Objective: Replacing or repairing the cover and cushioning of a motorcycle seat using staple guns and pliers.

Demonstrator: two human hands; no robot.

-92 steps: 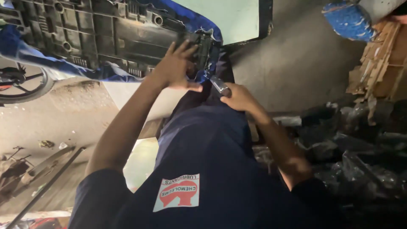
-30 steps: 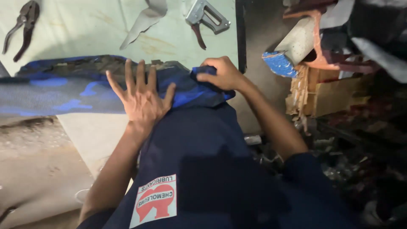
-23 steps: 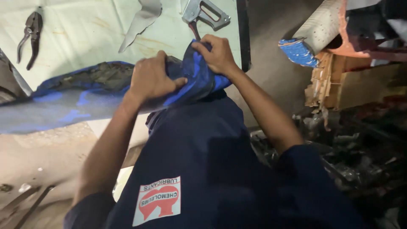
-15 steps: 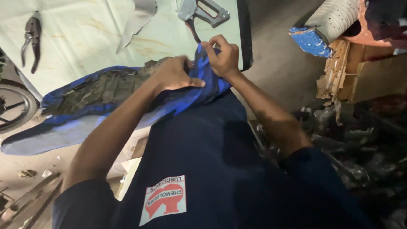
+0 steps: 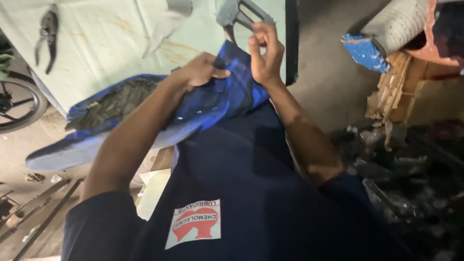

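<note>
1. The blue seat cover (image 5: 212,104) lies across my lap and over the dark seat base (image 5: 113,99), its long axis running from the low left end up to the right end in front of my chest.
2. My left hand (image 5: 200,72) presses down on the upper right part of the cover, fingers curled and closed over the fabric, pinning it against the seat edge.
3. My right hand (image 5: 266,53) sits just beside it, at the very right tip of the cover, thumb and fingers pinched shut on the blue edge and lifting it a little.
4. Both hands are at the same end, close together but not touching; the right one is nearer the tip, the left one nearer the middle. The far left end hangs free, well apart from either grip.
5. On the pale green sheet (image 5: 111,34) beyond lie pliers (image 5: 48,36) at the left and a grey staple gun (image 5: 237,12) just above my right hand.
</note>
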